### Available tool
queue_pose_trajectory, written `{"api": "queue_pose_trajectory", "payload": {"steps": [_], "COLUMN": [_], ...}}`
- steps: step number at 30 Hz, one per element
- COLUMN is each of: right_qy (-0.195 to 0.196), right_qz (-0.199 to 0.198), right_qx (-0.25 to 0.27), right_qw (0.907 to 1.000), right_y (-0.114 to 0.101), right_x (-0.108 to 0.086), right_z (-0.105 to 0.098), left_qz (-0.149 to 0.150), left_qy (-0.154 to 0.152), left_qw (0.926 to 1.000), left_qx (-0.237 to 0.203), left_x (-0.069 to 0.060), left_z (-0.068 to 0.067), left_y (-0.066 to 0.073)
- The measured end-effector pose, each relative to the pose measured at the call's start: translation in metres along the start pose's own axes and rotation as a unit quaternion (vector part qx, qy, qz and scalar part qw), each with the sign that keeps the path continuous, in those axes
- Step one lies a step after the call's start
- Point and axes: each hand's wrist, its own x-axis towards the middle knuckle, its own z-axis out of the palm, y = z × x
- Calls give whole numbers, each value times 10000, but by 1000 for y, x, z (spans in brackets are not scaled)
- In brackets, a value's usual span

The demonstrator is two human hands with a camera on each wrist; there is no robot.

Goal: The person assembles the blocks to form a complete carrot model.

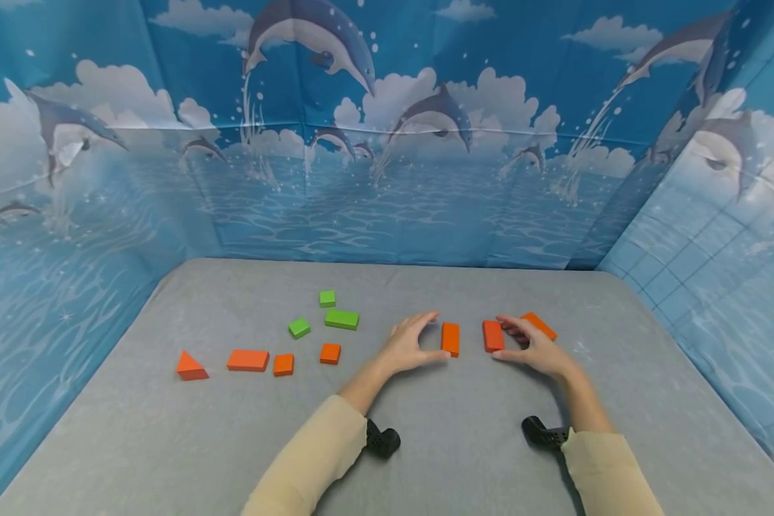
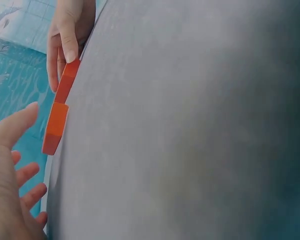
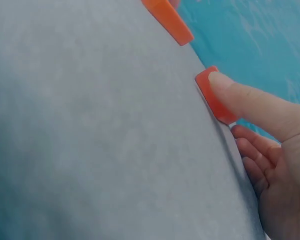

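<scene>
With the right hand (image 1: 537,351) pinching the red block (image 1: 492,335), three o'clock of the orange block (image 1: 451,337), the left hand (image 1: 405,345) — thumb and fingers apart at the latter's nine o'clock — would do best to close evenly on both ends.

Over at the person's far left on the desk (image 1: 451,444) sits a wedge (image 1: 191,366); to its right come an oblong block (image 1: 248,360), a small block (image 1: 283,365) and, slightly farther back, a second small block (image 1: 330,353). Behind these lie a left block (image 1: 299,328), a long block (image 1: 342,319) to its right and a far block (image 1: 327,299) behind. Rightward, a middle block (image 1: 450,340) lies between the hands, the left hand (image 1: 408,345) beside it; the right hand (image 1: 530,347) is at another block (image 1: 493,336), with a rear block (image 1: 539,326) behind that hand. A curtain (image 1: 393,193) hangs behind the desk.
</scene>
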Motion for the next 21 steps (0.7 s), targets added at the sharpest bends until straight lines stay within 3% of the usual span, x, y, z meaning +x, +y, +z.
{"api": "queue_pose_trajectory", "payload": {"steps": [11, 21], "right_qy": [-8, -9], "right_qz": [2, 50], "right_qx": [-6, -77], "right_qw": [10000, 10000], "right_y": [0, 1], "right_x": [2, 4], "right_z": [1, 3], "left_qz": [27, -41], "left_qy": [-249, -331], "left_qw": [9956, 9930], "left_qx": [903, 1136], "left_x": [10, 12], "left_z": [5, 6], "left_y": [-2, -2]}}
